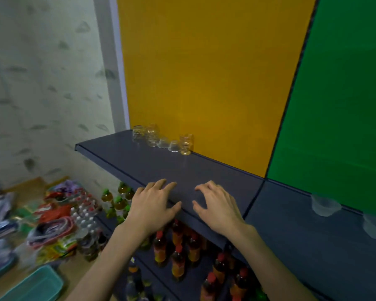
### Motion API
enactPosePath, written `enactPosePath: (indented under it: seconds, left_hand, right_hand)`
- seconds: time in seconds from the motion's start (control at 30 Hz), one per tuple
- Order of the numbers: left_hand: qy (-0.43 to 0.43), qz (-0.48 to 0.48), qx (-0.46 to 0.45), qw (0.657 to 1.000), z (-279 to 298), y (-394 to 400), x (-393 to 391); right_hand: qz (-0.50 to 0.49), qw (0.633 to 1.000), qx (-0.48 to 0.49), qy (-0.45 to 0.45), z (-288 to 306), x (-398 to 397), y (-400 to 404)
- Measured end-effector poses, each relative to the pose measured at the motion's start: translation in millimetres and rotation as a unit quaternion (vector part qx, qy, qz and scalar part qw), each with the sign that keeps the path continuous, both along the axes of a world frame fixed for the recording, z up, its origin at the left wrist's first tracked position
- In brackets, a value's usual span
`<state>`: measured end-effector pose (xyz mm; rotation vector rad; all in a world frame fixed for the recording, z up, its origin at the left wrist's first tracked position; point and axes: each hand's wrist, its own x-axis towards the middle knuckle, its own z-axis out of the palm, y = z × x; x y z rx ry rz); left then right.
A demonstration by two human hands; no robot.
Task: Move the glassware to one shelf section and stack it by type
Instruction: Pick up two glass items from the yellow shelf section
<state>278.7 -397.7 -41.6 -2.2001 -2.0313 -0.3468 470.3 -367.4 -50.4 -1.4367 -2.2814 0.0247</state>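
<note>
At shelf front edge, left hand (pixel 153 206) & right hand (pixel 218 206) hover open, each grip empty. Stacked glassware (pixel 161 139) sits rear-left by yellow panel; two plastic-looking cups (pixel 325 205) wait right, green section. Likely next: reach right for those.

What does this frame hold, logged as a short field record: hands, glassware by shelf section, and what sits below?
left hand: empty, fingers spread over the shelf front edge
right hand: empty, fingers curled over the same edge
yellow-backed shelf section: cluster of clear glassware at the back, some stacked, two small pieces upside down
green-backed shelf section: two clear cups near the back, blurred
lower shelf: red-capped bottles and green-capped bottles
floor: packaged goods, blurred
</note>
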Motion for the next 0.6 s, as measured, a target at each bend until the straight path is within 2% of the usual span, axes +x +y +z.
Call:
enactPosePath:
  seconds: [0.27, 0.6]
  left_hand:
    - [-0.015, -0.003, -0.011, 1.000, -8, 14, -131]
    - [-0.031, 0.000, 0.007, 0.999, -5, 77, -237]
  right_hand:
    - [-0.023, 1.000, 0.003, -0.008, -2, -110, 29]
    - [-0.047, 0.998, 0.010, -0.032, -2, -209, 104]
